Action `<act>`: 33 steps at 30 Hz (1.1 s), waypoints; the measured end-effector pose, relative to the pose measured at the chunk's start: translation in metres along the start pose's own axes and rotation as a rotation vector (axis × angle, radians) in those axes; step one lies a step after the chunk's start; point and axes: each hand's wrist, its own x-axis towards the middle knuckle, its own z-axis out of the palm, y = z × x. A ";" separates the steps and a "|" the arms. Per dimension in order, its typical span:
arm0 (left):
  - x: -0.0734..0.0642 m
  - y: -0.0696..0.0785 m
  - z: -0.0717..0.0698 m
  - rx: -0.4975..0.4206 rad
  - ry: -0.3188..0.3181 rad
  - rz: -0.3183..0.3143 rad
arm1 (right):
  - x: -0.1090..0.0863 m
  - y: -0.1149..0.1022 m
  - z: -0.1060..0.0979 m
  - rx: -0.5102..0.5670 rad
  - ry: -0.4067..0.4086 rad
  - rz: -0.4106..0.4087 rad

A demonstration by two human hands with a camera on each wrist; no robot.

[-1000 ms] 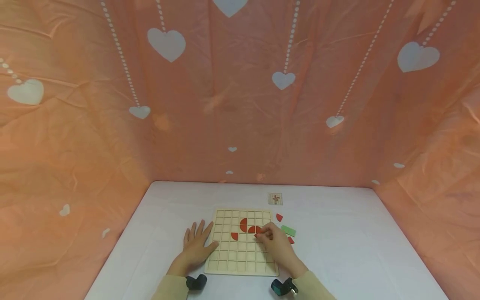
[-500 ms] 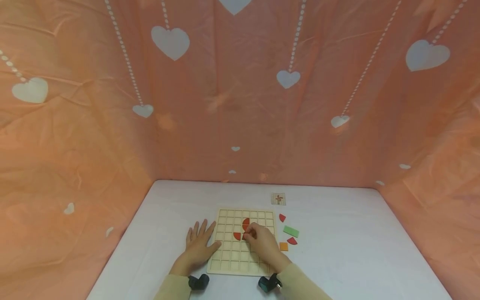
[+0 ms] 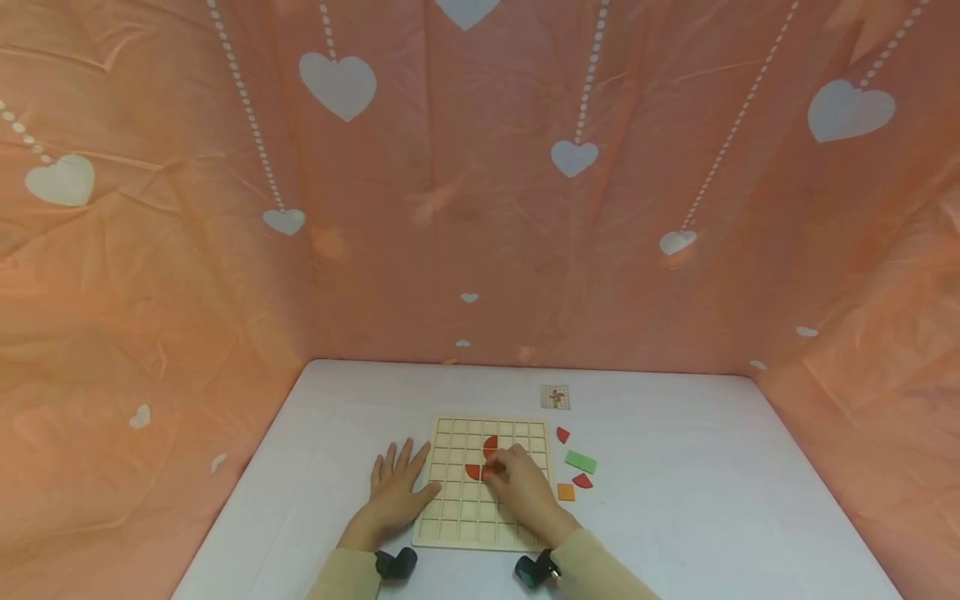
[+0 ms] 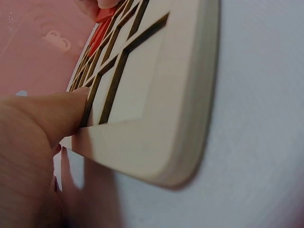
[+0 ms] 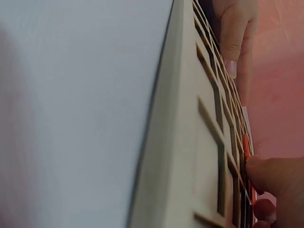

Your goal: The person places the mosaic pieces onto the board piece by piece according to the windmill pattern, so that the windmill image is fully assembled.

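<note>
My left hand [image 3: 393,496] lies spread at the left side of a wooden grid board [image 3: 450,533], its thumb resting on the edge. Over the board's middle, my right hand [image 3: 525,492] pinches a small red piece [image 4: 105,14] between thumb and fingertips; its shape is mostly hidden. Just left of those fingertips a red quarter-circle piece [image 3: 473,472] sits in a square. Above it, two more red quarter-circles [image 3: 491,444] form a half disc, partly covered by the right hand. Squares under the right hand are hidden.
Right of the board lie a red quarter-circle [image 3: 562,434], a green rectangle [image 3: 581,462], another red quarter-circle [image 3: 582,481] and an orange square [image 3: 566,492]. A small pattern card [image 3: 556,397] lies farther back on the white table [image 3: 690,483]. A pink heart-patterned curtain [image 3: 480,208] surrounds it.
My right hand has moved left across the board from its right side to the middle, uncovering the orange square. In the last half second it has barely moved. The left hand stays put.
</note>
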 end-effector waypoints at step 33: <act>0.000 -0.002 0.000 0.007 -0.007 -0.006 | -0.001 0.004 -0.002 -0.046 0.004 0.006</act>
